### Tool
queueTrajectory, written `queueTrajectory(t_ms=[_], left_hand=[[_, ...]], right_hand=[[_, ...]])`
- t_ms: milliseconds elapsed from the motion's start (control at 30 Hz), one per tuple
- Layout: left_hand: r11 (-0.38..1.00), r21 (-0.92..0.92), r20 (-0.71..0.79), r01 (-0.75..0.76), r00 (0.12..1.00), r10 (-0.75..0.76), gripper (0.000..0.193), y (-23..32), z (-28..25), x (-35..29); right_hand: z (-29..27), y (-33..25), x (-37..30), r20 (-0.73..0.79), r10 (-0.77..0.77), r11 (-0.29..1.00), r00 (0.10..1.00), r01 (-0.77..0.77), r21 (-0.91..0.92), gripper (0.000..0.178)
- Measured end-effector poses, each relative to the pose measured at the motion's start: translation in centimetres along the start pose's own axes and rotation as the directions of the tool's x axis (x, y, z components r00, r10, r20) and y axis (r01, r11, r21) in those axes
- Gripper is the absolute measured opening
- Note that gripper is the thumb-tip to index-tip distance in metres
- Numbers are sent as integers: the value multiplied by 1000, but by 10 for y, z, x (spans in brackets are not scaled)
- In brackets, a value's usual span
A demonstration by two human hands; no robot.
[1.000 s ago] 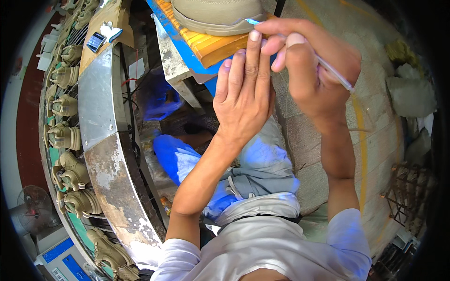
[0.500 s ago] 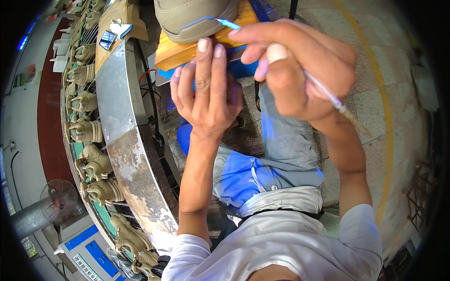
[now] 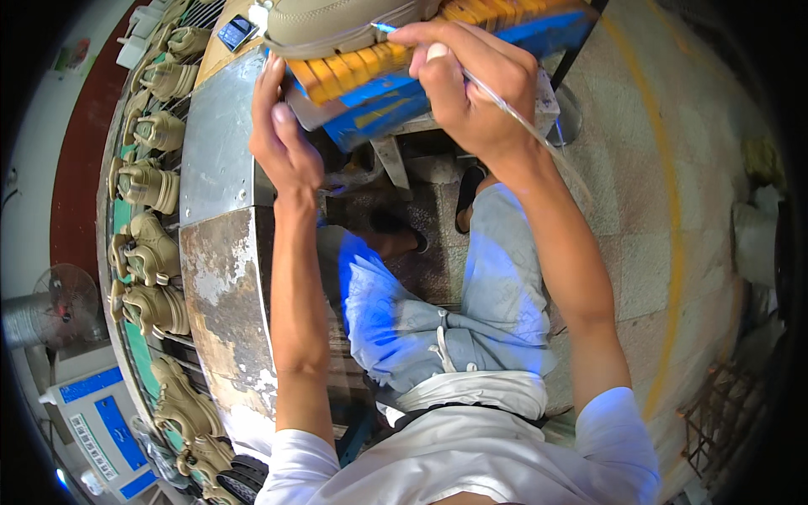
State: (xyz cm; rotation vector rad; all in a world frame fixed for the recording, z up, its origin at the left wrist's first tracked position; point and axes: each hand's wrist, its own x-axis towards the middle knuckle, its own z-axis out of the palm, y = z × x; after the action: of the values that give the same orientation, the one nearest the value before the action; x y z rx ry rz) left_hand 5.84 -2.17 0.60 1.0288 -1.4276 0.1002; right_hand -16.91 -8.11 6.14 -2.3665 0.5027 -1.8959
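A beige shoe (image 3: 337,27) lies on a ribbed yellow-orange block (image 3: 362,67) with a blue base (image 3: 370,114) under it. My right hand (image 3: 484,88) is closed around a slim brush (image 3: 515,116), its bluish tip touching the lower side of the shoe just above the sole. Its other end points back past my wrist and is blurred. My left hand (image 3: 286,139) is at the left end of the block, fingers stretched up beside the end of the shoe and thumb apart. Whether those fingertips press on the shoe or the block I cannot tell.
Along the left, several similar beige shoes (image 3: 151,185) stand on a rack-like conveyor. A worn metal ledge (image 3: 220,135) runs beside them, with a phone (image 3: 237,32) at its far end. A fan (image 3: 67,307) stands at far left. A dark table leg (image 3: 576,46) is at right.
The shoe and block appear farther right and turned. My left hand has shifted from the block's front to its left end. The brush tip has moved along the shoe's side.
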Motion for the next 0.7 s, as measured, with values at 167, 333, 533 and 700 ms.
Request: queueTrajectory(t_ms=[167, 333, 533, 700], left_hand=[[951, 153, 74, 270, 956, -283, 53, 9, 2, 41], [881, 469, 108, 62, 986, -127, 85, -1, 10, 53], [863, 503, 105, 43, 988, -110, 106, -2, 14, 44], [918, 390, 154, 67, 978, -137, 107, -50, 6, 60]], right_hand=[[12, 34, 11, 45, -20, 999, 999, 22, -46, 25], [14, 38, 9, 46, 92, 995, 995, -90, -45, 24], [-23, 46, 6, 60, 27, 933, 998, -4, -360, 24], [-75, 49, 12, 60, 20, 909, 998, 7, -416, 21]])
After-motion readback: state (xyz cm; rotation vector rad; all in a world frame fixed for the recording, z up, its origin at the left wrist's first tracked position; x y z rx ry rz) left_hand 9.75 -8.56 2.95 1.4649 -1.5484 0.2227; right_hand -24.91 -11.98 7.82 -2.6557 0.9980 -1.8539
